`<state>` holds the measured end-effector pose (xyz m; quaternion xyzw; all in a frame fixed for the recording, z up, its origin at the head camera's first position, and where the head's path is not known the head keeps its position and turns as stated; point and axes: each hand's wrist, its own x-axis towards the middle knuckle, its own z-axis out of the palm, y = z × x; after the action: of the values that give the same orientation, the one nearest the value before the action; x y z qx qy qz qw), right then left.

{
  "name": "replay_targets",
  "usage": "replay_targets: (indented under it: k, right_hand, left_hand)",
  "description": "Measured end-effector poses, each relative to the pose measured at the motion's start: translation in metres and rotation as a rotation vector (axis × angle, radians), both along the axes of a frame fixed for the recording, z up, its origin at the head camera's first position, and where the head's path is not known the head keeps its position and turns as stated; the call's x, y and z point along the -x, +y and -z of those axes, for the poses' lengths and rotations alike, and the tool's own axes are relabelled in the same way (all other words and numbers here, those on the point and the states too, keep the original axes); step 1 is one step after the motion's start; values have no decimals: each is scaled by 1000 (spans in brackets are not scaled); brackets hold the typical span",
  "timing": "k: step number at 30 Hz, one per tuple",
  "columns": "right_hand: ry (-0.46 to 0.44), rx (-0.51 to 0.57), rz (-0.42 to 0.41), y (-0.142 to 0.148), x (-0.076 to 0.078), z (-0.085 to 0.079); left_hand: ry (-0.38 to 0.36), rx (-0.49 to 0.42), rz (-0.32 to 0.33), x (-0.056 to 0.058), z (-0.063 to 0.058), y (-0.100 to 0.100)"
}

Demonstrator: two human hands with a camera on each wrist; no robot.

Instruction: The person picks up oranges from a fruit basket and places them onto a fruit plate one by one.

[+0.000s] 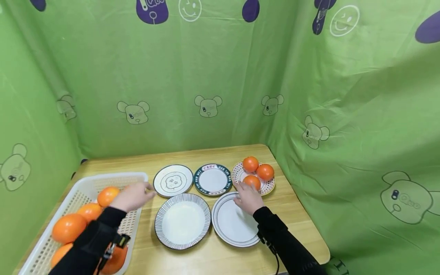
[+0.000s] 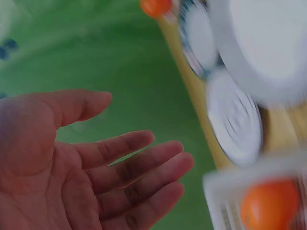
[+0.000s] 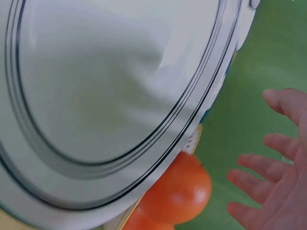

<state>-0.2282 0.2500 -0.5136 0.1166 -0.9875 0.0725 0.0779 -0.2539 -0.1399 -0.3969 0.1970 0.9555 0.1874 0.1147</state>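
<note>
My left hand (image 1: 135, 196) hovers over the right side of a white plastic basket (image 1: 142, 177) of oranges. Its fingers are loosely straight and hold nothing, as the left wrist view shows the bare palm (image 2: 53, 187). My right hand (image 1: 248, 197) is above the far part of a white plate with dark rings (image 1: 237, 221), close to the front orange (image 1: 252, 182) on a dotted plate (image 1: 237, 173). In the right wrist view its spread fingers (image 3: 254, 184) hold nothing. Two more oranges (image 1: 266, 172) lie on that dotted plate.
Three more plates stand bare on the wooden table (image 1: 151, 259): one with a striped rim (image 1: 183, 221), one with a green lettered rim (image 1: 213, 179) and one with a central drawing (image 1: 173, 180). Several oranges (image 1: 69, 228) fill the basket. Green curtain (image 1: 206, 68) encloses the far side and both sides.
</note>
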Motion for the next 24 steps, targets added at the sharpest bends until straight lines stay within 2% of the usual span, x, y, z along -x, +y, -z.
replay_targets:
  k: [4, 8, 10, 12, 14, 18, 21, 24]
  right_hand:
    - [-17, 26, -29, -6, -8, 0]
    - [-7, 34, -64, -11, -14, 1]
    - [1, 32, -82, -12, -15, 0]
    - [-3, 33, -87, -14, -16, -1]
    - [-7, 35, -86, -15, -17, -2]
    - [-25, 29, -69, -15, -18, -2]
    - [-36, 30, -72, -14, -19, -2]
    - [-34, 31, -73, -13, -20, -2]
  left_hand:
    - [-20, 52, 8, 38, 12, -26]
    - [2, 127, -17, 59, 35, -48]
    - [39, 177, -28, 67, 47, -55]
    - [41, 224, -44, 74, 58, -59]
    - [70, 263, -5, 81, 71, -63]
    - [88, 274, 73, 92, 96, -72]
    - [91, 245, 83, 96, 111, -77]
    - [121, 237, 63, 96, 118, -77]
